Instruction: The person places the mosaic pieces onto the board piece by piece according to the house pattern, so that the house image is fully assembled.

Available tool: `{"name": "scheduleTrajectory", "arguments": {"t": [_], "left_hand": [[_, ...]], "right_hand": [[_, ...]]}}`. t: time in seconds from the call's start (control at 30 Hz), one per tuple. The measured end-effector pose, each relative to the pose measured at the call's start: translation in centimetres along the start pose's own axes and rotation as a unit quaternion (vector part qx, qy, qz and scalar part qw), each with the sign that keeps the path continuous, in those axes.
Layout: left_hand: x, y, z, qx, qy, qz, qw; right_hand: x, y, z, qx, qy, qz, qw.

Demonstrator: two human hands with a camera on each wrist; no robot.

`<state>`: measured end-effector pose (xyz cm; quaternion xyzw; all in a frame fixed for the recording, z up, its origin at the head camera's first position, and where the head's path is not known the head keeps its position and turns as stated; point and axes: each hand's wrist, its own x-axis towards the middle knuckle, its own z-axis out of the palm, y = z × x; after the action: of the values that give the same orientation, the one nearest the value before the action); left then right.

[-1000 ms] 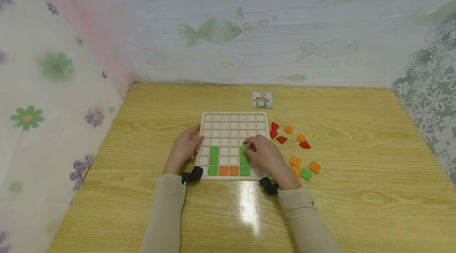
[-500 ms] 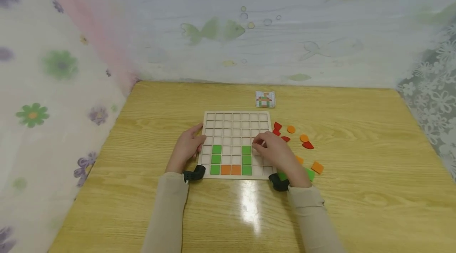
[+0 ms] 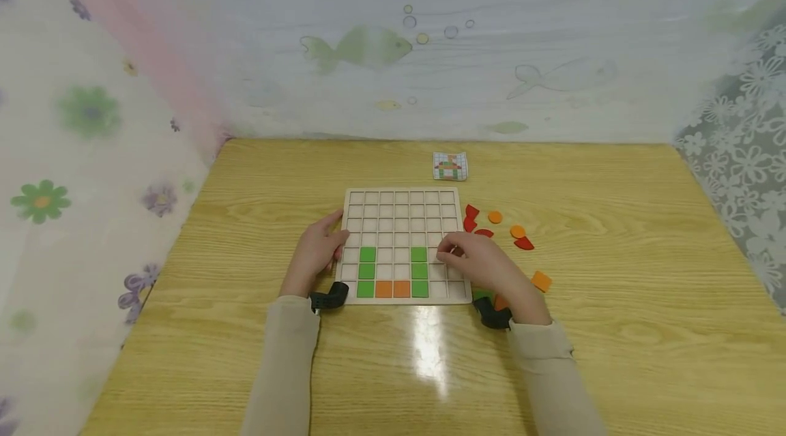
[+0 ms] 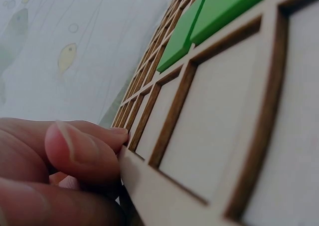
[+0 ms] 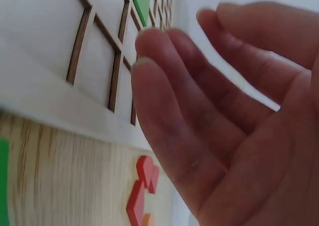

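Observation:
A pale wooden grid board lies flat on the table, with green square tiles in two columns and two orange square tiles between them at the near row. My left hand holds the board's left edge; in the left wrist view the fingertips meet the rim. My right hand hovers over the board's right side, just right of the right green column. In the right wrist view its fingers are loosely bent, thumb apart, with nothing between them.
Red quarter-round pieces and orange discs lie right of the board. Nearer, an orange square tile lies loose; others are partly behind my right wrist. A pattern card lies beyond the board.
My right hand has drawn back rightward from the top green tile of the right column, leaving that tile uncovered in its cell. My left hand has stayed at the board's edge.

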<state>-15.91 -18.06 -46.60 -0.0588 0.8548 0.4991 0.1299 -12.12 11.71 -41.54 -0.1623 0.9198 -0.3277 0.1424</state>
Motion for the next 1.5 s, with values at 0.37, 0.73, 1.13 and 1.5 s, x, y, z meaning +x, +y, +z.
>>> {"name": "scheduleTrajectory", "arguments": {"t": [0.37, 0.73, 1.13, 1.5], "left_hand": [[0.0, -0.1, 0.0, 0.001, 0.005, -0.009, 0.9999], [0.1, -0.2, 0.1, -0.010, 0.000, -0.002, 0.9999], [0.1, -0.1, 0.1, -0.009, 0.002, -0.003, 1.0000], [0.0, -0.2, 0.0, -0.017, -0.001, -0.005, 0.9998]], "right_hand": [[-2.0, 1.7, -1.4, 0.014, -0.019, 0.002, 0.9997], [-3.2, 4.4, -2.6, 0.029, -0.010, 0.057, 0.9979], [-4.0, 5.6, -3.6, 0.021, 0.001, 0.081, 0.9965], [-4.8, 6.6, -4.5, -0.006, -0.008, 0.100, 0.9949]]}}
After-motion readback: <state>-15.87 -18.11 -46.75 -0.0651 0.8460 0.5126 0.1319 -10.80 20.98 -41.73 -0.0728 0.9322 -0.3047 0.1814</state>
